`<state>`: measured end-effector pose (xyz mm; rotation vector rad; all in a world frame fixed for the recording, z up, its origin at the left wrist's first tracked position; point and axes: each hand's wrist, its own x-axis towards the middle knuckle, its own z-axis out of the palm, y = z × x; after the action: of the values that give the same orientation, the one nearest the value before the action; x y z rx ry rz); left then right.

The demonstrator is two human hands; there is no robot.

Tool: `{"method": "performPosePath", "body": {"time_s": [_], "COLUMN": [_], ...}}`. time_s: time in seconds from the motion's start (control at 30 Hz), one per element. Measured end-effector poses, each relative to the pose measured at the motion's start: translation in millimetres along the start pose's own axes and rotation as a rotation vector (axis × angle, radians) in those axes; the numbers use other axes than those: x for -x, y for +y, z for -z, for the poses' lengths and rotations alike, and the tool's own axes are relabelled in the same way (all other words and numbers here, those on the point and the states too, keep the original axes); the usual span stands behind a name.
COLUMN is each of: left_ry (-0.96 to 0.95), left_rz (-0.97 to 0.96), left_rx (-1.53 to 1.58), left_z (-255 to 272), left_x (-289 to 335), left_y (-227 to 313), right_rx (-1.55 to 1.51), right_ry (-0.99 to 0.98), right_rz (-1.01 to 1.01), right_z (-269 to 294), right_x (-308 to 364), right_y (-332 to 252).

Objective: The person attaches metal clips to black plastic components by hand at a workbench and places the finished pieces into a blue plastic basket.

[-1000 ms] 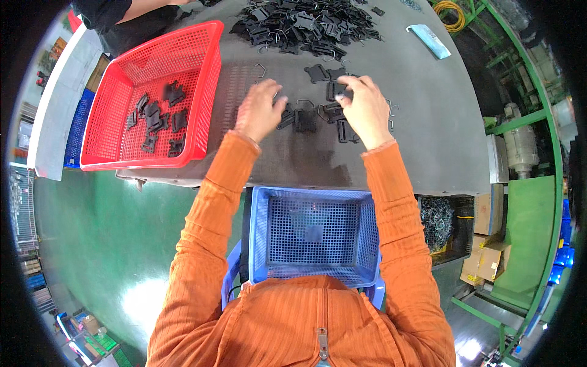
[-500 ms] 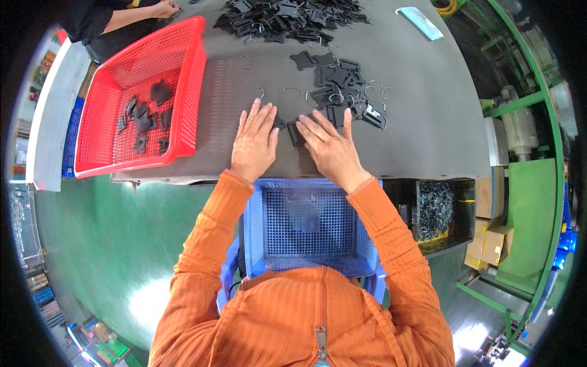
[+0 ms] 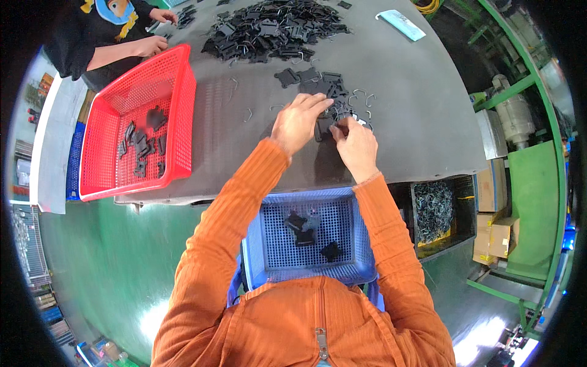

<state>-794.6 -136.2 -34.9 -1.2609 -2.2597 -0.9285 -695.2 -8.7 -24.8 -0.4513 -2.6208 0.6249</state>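
The two hands are close but apart: the left hand (image 3: 299, 122) reaches over the near-left edge of a small cluster of flat black plates (image 3: 331, 82) with its fingers extended, and the right hand (image 3: 356, 145) bends its fingers at the near edge; whether it grips one is hidden. Metal wire hooks (image 3: 361, 96) lie among and beside the cluster on the grey table (image 3: 428, 122). Nearer, a blue basket (image 3: 312, 196) contains several black pieces (image 3: 304, 237). A red basket (image 3: 183, 104) stands left, a larger black heap (image 3: 269, 27) far.
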Motion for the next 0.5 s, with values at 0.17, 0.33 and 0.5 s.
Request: {"method": "performPosePath", "body": {"time_s": [0.17,0.33,0.5], "left_ry": [-0.244,-0.052,-0.068], "left_rz": [-0.037,0.189,0.312], "left_rx": [-0.208,0.114,0.342], "left_z": [-2.7,23.6,45.1], "left_x": [-18.3,-18.2,-19.9], "left_y": [-29.4,-30.4,-22.2], "right_rx": [-0.845,-1.176,-1.436], "right_ry": [-0.086,-0.395,-0.612], "right_rz": [-0.240,-0.514,-0.716], "right_z": [28.1,48.0,39.1], "right_x": [-25.2,-45.2,-57.4], "right_y": [14.3,22.9,25.9]}}
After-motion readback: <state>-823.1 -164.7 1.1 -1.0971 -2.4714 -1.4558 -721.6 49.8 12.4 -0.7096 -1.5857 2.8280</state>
